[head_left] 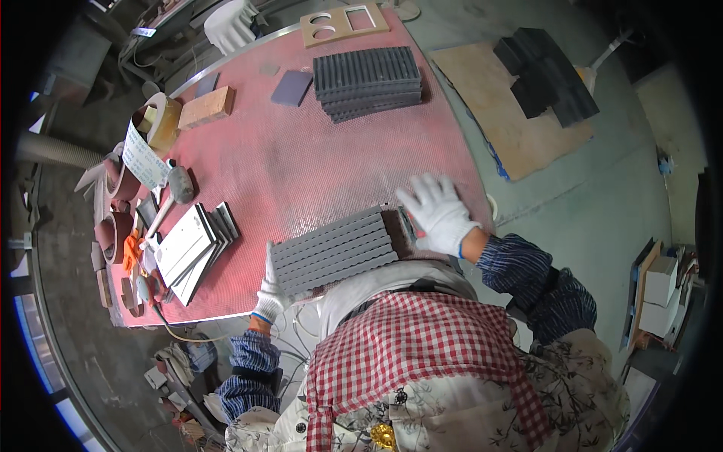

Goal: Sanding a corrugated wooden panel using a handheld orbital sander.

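A grey slab with wavy grooves (331,252) lies at the table's near edge, right against my body. My left hand (271,292), in a white glove, holds its left end, with the fingers along the edge and partly hidden. Over the right end, my gloved right hand (439,216) is spread wide with nothing in its fingers. Close beside that hand, a narrow dark piece (407,227) sits at the slab's right end; its kind is unclear.
A stack of dark ribbed slabs (367,83) stands at the table's far side. On the left lie a mallet (178,188), white-faced panels (188,252), tape rolls (166,120) and orange-handled scissors (132,248). Black blocks (553,79) rest on a brown board (482,90) at right.
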A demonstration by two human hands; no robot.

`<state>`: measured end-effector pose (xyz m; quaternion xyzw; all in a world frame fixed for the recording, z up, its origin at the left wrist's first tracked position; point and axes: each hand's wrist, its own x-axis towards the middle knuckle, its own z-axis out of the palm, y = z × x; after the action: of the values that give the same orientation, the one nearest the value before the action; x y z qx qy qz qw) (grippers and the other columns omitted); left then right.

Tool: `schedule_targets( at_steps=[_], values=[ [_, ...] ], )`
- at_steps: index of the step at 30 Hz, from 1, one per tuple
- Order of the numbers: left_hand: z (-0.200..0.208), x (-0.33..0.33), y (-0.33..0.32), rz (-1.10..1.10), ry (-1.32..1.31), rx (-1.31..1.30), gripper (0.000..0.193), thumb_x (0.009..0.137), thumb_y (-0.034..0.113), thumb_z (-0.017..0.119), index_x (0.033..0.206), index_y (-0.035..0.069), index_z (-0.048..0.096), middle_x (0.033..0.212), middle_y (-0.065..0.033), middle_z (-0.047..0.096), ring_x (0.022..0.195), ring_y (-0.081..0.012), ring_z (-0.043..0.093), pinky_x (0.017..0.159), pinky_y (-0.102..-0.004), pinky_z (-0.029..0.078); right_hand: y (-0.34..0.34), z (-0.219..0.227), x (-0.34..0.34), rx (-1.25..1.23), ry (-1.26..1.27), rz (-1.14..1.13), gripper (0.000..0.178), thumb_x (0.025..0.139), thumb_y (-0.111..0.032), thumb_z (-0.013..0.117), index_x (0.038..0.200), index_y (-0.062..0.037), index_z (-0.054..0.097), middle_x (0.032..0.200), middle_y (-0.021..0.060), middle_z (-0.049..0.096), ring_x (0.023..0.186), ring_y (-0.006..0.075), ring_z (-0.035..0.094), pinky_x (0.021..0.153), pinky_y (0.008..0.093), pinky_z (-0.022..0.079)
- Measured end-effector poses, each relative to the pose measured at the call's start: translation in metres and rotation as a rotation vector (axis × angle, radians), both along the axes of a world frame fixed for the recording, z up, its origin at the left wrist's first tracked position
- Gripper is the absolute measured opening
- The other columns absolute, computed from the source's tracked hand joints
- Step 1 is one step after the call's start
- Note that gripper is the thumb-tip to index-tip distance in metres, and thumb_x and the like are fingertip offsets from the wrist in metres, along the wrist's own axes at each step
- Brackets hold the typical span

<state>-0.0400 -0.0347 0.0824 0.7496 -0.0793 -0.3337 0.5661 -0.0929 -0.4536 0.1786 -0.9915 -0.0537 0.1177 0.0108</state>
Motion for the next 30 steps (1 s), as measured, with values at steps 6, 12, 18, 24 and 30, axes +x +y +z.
schedule_targets(
  at_steps=[6, 12, 18, 24, 30],
  values=[
    [-0.013, 0.006, 0.005, 0.212, 0.352, -0.113, 0.152, 0.062, 0.033, 0.098, 0.164, 0.019, -0.013, 0.166, -0.0101, 0.029, 0.152, -0.0279, 0.028, 0.130, -0.0507, 0.007, 0.042, -0.003, 0.037, -0.219, 0.355, 0.287, 0.132, 0.072, -0.069, 0.078, 0.162, 0.0028, 0.014, 0.169, 0.0225, 0.021, 0.157, 0.0403, 0.018, 0.123, 0.0681, 0.003],
    [-0.008, 0.002, 0.001, 0.083, 0.268, -0.124, 0.105, 0.084, 0.066, 0.070, 0.164, 0.025, 0.016, 0.164, -0.0078, 0.032, 0.151, -0.0342, 0.028, 0.124, -0.0692, 0.008, 0.029, -0.035, 0.043, 0.031, 0.354, 0.308, 0.134, 0.071, -0.058, 0.084, 0.159, 0.0086, 0.007, 0.166, 0.0240, 0.026, 0.154, 0.0345, 0.027, 0.127, 0.0486, 0.018],
    [0.007, 0.005, 0.003, -0.001, 0.109, -0.002, 0.119, 0.079, 0.048, 0.085, 0.164, 0.015, 0.008, 0.159, -0.0114, 0.041, 0.144, -0.0286, 0.041, 0.123, -0.0578, 0.027, 0.017, -0.055, 0.034, 0.573, 0.402, 0.170, 0.131, 0.067, -0.039, 0.090, 0.158, 0.0018, 0.005, 0.151, 0.0276, 0.041, 0.138, 0.0380, 0.048, 0.116, 0.0411, 0.043],
    [0.049, 0.039, 0.000, -0.029, 0.033, 0.093, 0.131, 0.066, 0.020, 0.098, 0.162, 0.005, 0.010, 0.143, -0.0132, 0.058, 0.128, -0.0234, 0.059, 0.113, -0.0402, 0.046, -0.005, -0.008, 0.060, 0.649, 0.746, -0.035, 0.135, 0.065, -0.043, 0.091, 0.160, 0.0059, 0.007, 0.152, 0.0334, 0.044, 0.136, 0.0414, 0.052, 0.112, 0.0387, 0.046],
    [0.107, 0.099, -0.067, 0.048, 0.183, -0.100, 0.099, 0.070, 0.035, 0.092, 0.148, -0.004, 0.045, 0.131, -0.0159, 0.064, 0.121, -0.0275, 0.061, 0.106, -0.0388, 0.048, -0.055, 0.006, 0.080, 1.438, 0.415, -0.296, 0.094, 0.085, -0.040, 0.072, 0.158, 0.0033, 0.031, 0.147, 0.0256, 0.054, 0.136, 0.0306, 0.052, 0.114, 0.0343, 0.040]
  ],
)
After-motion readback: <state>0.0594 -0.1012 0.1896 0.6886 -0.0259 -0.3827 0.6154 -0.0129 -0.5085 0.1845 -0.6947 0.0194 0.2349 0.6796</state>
